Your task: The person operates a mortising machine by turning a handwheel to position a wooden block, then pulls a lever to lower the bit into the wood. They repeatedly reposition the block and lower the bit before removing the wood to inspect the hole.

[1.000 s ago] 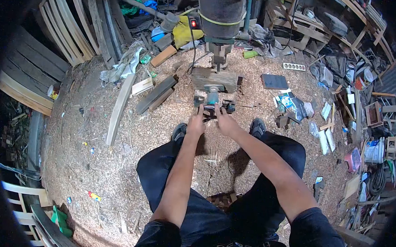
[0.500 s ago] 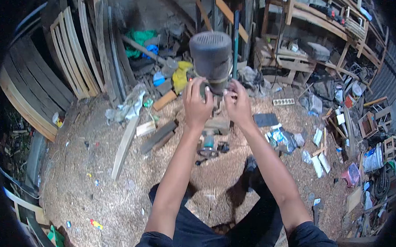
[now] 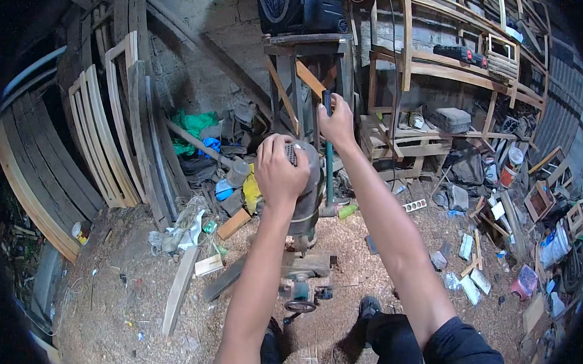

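Note:
The machine's dark motor housing (image 3: pixel 309 183) stands upright in the middle, with a vented top. On that top lies my left hand (image 3: pixel 281 172), its fingers curled over the vents. My right hand (image 3: pixel 337 119) is wrapped round the black grip (image 3: pixel 327 100) of a green lever (image 3: pixel 329 174) behind and right of the motor. Below the motor, a block of wood (image 3: pixel 306 263) rests over a green vise (image 3: pixel 301 290) with a round handwheel (image 3: pixel 300 306).
A black speaker (image 3: pixel 302 10) sits on a wooden stand (image 3: pixel 311 40) at the back. Curved timbers (image 3: pixel 98 138) lean at left. Wooden racks (image 3: pixel 465 76) hold tool cases at right. Loose planks (image 3: pixel 181 291) and wood shavings (image 3: pixel 149 306) cover the floor.
The view has tilted up. My left hand has gone from the motor's lower part to its top. My right hand has left the motor's lower part and taken hold of the lever's black grip.

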### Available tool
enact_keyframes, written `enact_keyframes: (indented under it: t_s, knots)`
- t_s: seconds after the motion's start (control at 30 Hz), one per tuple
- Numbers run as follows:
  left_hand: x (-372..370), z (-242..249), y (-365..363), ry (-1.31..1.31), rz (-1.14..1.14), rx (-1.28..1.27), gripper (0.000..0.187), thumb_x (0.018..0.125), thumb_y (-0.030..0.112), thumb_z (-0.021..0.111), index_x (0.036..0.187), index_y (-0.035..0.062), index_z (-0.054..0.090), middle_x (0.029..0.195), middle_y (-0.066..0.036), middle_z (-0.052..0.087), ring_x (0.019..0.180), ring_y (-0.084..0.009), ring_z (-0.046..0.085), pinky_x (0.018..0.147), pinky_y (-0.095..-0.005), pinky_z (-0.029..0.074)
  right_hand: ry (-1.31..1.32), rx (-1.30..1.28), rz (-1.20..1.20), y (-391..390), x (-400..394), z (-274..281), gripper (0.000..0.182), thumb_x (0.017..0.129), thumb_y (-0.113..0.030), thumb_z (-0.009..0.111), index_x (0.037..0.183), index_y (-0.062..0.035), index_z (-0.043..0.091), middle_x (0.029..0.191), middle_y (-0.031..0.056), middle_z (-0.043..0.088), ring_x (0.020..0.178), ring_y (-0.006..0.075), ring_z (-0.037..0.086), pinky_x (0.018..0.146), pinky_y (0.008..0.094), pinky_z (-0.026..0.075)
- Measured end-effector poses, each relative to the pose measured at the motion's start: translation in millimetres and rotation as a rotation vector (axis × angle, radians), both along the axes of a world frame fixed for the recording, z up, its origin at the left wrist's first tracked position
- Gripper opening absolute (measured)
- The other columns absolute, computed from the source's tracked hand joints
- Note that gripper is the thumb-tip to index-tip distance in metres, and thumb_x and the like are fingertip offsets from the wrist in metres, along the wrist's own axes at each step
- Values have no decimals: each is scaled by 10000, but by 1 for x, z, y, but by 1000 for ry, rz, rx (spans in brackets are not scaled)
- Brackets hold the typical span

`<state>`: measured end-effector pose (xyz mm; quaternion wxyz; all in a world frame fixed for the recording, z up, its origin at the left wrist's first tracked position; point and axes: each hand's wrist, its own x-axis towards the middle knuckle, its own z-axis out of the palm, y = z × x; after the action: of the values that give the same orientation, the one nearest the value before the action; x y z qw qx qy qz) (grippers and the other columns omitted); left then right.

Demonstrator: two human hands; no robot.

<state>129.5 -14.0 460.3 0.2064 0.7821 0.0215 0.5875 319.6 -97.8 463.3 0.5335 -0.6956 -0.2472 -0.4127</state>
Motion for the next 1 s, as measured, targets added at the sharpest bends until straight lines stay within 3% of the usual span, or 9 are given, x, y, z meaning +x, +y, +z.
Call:
enact_keyframes:
  t_s: [0.17, 0.33, 0.37, 0.4, 0.47, 0.53, 0.6, 0.63, 1.0]
  knots:
    - [1, -1, -1, -37, -7, -3, 157, 789, 157, 587, 859, 25, 636, 932, -150, 643, 921, -355, 608, 842, -436, 478, 363, -154, 32, 18, 72, -5, 1064, 805, -519, 752, 1491, 102, 225, 1314, 316, 550, 1250, 385, 549, 1049, 423, 427]
    - [3, -1, 3, -70, -9, 28, 152, 781, 166, 599, 850, 39, 647, 920, -137, 651, 896, -348, 618, 809, -427, 491, 413, 201, 35, 36, 64, 30, 973, 794, -816, 561, 1158, 86, 578, 1020, 166, 639, 910, 248, 592, 838, 363, 478]
    - [3, -3, 3, -63, -12, 33, 154, 787, 170, 600, 860, 46, 656, 923, -133, 657, 904, -346, 624, 805, -420, 496, 640, 171, 168, 29, 65, 37, 1087, 797, -871, 429, 1176, 130, 614, 1301, 334, 570, 1307, 405, 506, 1087, 430, 381]
    - [1, -6, 4, -44, -16, 35, 157, 792, 174, 601, 869, 52, 664, 927, -129, 663, 913, -343, 630, 800, -414, 501, 721, 175, 195, 20, 48, 47, 1070, 809, -889, 357, 1013, 111, 680, 1092, 299, 669, 1103, 367, 642, 931, 444, 484]
    - [3, -11, 3, -91, -30, 58, 154, 782, 177, 610, 847, 53, 675, 911, -129, 670, 896, -340, 634, 803, -405, 505, 710, 308, 235, 10, -9, 56, 935, 868, -830, 370, 731, 47, 666, 633, 128, 605, 567, 258, 577, 547, 436, 429]
    - [-1, -18, 3, -77, -34, 120, 147, 776, 181, 620, 821, 56, 681, 872, -121, 677, 873, -326, 640, 795, -401, 505, 547, 275, 223, 9, -5, 37, 571, 958, -496, 528, 682, -8, 640, 604, 78, 561, 531, 183, 527, 513, 350, 382]
    - [1, -23, 4, -110, 0, 137, 138, 773, 187, 626, 803, 67, 687, 841, -104, 684, 856, -306, 645, 770, -396, 505, 676, 265, 214, -5, -57, 47, 491, 952, -416, 489, 882, 46, 642, 672, 176, 624, 625, 319, 608, 595, 436, 438]
    - [2, -25, 5, -148, 35, 186, 118, 775, 184, 627, 793, 82, 682, 831, -80, 686, 858, -279, 649, 757, -380, 493, 572, 364, 209, -1, -64, 40, 569, 902, -463, 505, 616, 18, 610, 564, 87, 559, 545, 203, 550, 540, 388, 402]
    - [-2, -52, -2, -219, 143, 206, 65, 801, 183, 611, 798, 125, 640, 885, -37, 662, 966, -234, 612, 904, -381, 394, 348, 592, 434, -12, -119, 7, 355, 926, -226, 554, 646, -13, 589, 564, 45, 499, 504, 138, 457, 496, 297, 327]
